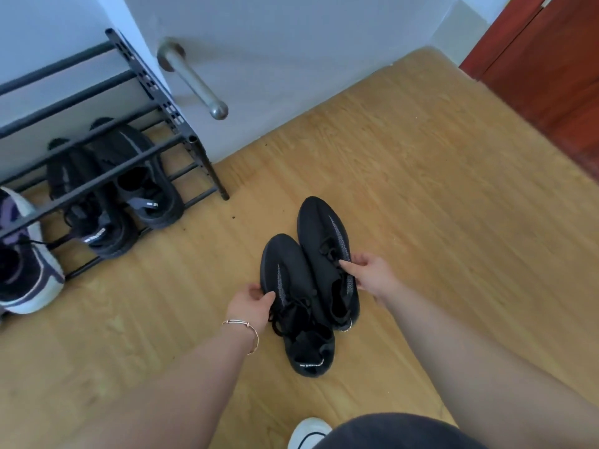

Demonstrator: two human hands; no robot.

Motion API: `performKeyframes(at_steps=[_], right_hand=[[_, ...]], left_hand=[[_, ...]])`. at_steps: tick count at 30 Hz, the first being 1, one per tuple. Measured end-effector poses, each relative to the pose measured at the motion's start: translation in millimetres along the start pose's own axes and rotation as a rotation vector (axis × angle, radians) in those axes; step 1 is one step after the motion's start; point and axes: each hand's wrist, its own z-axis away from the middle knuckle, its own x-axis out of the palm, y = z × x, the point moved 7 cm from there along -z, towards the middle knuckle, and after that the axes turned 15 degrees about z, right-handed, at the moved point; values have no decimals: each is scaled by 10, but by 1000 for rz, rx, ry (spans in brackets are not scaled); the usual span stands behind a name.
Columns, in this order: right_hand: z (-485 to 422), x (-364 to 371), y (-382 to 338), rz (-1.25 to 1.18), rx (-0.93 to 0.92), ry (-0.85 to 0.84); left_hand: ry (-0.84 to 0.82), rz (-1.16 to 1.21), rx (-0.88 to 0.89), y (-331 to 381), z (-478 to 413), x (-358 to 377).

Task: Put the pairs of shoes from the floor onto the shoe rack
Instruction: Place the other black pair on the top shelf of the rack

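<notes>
Two black knit sneakers lie side by side on the wooden floor, toes pointing away from me. My left hand (251, 303) grips the left sneaker (291, 286) at its side near the laces. My right hand (369, 273) grips the right sneaker (327, 251) at its collar, thumb on top. The black metal shoe rack (152, 89) stands at the left against the wall. On its lowest tier sit a similar black pair (113, 189) and a purple and white sneaker (22, 254).
A white door with a metal lever handle (194, 79) stands right of the rack. A red-brown door (551, 66) is at the far right. A white shoe toe (308, 431) shows at the bottom edge, beside my dark-clothed knee.
</notes>
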Motion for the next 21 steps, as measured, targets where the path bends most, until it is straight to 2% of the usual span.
performKeyframes(at_steps=[7,10,14,17,19,21], right_hand=[[211,841,-416,112,-89,-97],[295,1030,-541,174,-128,-96],[393,1019,-525,151,-127,-73],[468,964,-382,132,-121,-65],[506,988,-248,155,-101,-79],[533,1036,-144,167,-85,-94]], left_hand=[[215,-14,42,249,-292,-1208],[163,49,20,182,-345,-1329],[87,298,-6,-46,-224,-1276],[28,440,-97,-387,-110,-1155],[-50,468,-154,-566,8,-1024],[-87,403,-133,-630,117,-932]])
